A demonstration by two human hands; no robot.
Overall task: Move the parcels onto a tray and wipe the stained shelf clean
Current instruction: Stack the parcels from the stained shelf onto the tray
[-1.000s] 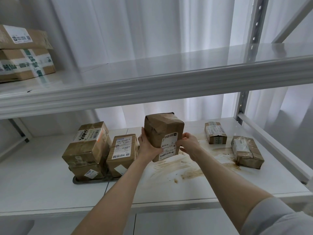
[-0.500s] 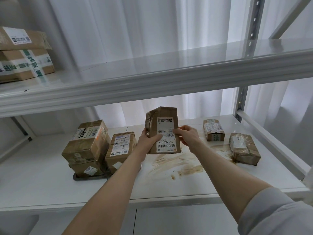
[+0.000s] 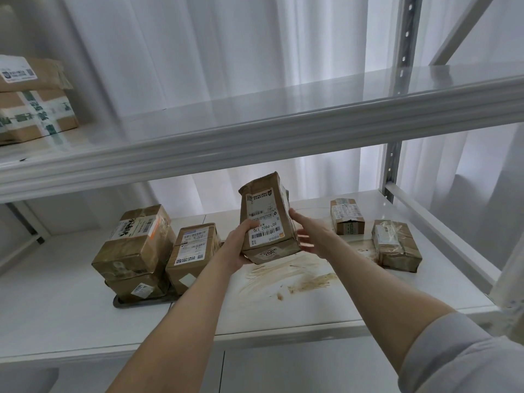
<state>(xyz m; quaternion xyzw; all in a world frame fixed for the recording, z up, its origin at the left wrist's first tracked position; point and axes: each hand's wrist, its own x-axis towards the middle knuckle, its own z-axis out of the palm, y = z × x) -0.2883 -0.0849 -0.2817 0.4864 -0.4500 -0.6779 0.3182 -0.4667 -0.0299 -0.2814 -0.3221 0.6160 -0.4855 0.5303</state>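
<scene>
— What fills most of the view?
— Two white shelves. The upper shelf [image 3: 255, 109] crosses the whole width, with two taped cartons [image 3: 31, 100] stacked at its far left. Under it lies the lower shelf [image 3: 56, 302].
— Is that the dirty one?
— Yes. A brown stain [image 3: 297, 279] is smeared in streaks over its right half.
— And the tray?
— The dark tray [image 3: 141, 300] sits left of the stain. On it a large parcel [image 3: 136, 239] lies tilted on a flatter parcel [image 3: 136, 285]. A labelled parcel [image 3: 192, 251] stands just beside them on the right. I cannot tell whether it is fully on the tray.
— Any parcels off the tray?
— Two, at the right: a back parcel [image 3: 347, 217] and a plastic-wrapped parcel [image 3: 395, 245] at the stain's far edge.
— And the one in the air?
— The held parcel [image 3: 266, 219] stands upright above the stain, between the tray and those two, with its printed side towards the camera.
— Who has it?
— The left hand [image 3: 241, 245] clamps its lower left corner, thumb on the front, fingers curled beneath. The right hand [image 3: 309, 234] is blurred, with fingers spread and straight and the thumb touching the parcel's right edge.
</scene>
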